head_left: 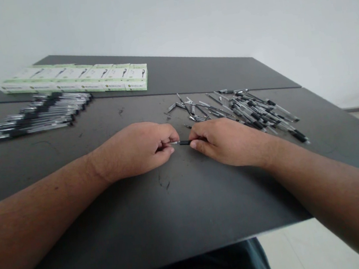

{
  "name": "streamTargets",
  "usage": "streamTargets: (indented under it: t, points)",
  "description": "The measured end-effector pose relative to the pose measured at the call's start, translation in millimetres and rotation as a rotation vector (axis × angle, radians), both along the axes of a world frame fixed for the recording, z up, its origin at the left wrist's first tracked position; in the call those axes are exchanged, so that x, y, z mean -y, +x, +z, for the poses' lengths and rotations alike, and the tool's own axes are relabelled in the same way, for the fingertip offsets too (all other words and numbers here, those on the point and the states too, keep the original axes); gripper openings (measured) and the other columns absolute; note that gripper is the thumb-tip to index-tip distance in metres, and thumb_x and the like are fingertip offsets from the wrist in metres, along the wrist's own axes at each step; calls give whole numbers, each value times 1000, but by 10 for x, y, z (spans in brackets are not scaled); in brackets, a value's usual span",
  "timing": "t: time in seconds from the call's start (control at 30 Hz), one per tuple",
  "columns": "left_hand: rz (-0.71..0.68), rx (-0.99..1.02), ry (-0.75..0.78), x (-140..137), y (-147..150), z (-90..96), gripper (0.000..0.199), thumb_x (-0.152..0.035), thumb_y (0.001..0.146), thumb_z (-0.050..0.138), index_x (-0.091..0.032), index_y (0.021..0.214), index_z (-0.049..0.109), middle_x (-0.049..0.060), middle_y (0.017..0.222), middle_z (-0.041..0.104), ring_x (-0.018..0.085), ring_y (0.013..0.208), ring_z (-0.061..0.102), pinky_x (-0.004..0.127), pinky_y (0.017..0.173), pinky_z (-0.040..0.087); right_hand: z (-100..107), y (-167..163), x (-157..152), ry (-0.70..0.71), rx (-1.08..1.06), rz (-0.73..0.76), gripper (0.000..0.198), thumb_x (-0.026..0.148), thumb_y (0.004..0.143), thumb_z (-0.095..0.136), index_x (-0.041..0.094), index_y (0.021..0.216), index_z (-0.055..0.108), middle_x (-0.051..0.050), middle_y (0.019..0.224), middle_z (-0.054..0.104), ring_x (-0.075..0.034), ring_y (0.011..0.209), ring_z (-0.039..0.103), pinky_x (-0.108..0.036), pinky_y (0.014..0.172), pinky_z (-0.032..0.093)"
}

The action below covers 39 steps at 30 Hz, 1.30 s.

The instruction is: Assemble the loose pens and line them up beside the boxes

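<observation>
A pen (pixel 184 142) with a black grip and a pale tip spans the small gap between my hands, just above the dark table. My left hand (pixel 146 146) pinches its tip end between thumb and bent fingers. At the black grip end, my right hand (pixel 221 140) is closed round the pen, hiding the rest of it. Beyond my right hand lies a loose pile of clear pen barrels (pixel 258 109) with black grips. Thin refills and small clear pieces (pixel 192 106) are scattered to the left of that pile.
Several black-gripped pens (pixel 42 113) lie in a row on the left of the table (pixel 188 207). Behind them stands a line of white and green boxes (pixel 94 77). A seam crosses the table, and a white wall (pixel 184 16) rises behind it.
</observation>
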<state>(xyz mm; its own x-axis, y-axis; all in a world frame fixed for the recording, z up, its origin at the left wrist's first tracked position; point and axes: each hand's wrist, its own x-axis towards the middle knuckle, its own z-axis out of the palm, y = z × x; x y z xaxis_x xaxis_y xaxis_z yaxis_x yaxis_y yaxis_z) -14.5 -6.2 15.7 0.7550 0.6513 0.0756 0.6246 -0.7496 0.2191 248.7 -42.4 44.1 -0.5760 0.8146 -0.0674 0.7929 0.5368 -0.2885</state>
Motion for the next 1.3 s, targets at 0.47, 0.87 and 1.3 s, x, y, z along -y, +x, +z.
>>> streamTargets:
  t: [0.47,0.87,1.3]
  points:
    - [18,57,-12,12,0,3,17,-35,99,64,-26,108,76,2,91,82,23,83,75,35,74,47,-12,40,-11,-13,-49,-1,17,28,109,64,20,115,77,-7,102,81,-21,87,68,-32,78,42]
    - [-27,-9,44,28,32,29,17,-34,104,61,-25,101,76,4,94,83,25,87,75,36,79,49,1,3,1,-38,-25,26,21,29,113,58,20,108,77,-7,100,81,-21,87,68,-33,79,43]
    - [-35,23,37,10,14,2,14,-33,104,62,-26,99,73,4,91,81,25,84,73,38,77,47,22,-16,15,-17,13,17,23,31,114,62,20,108,81,-8,101,83,-23,91,71,-34,81,44]
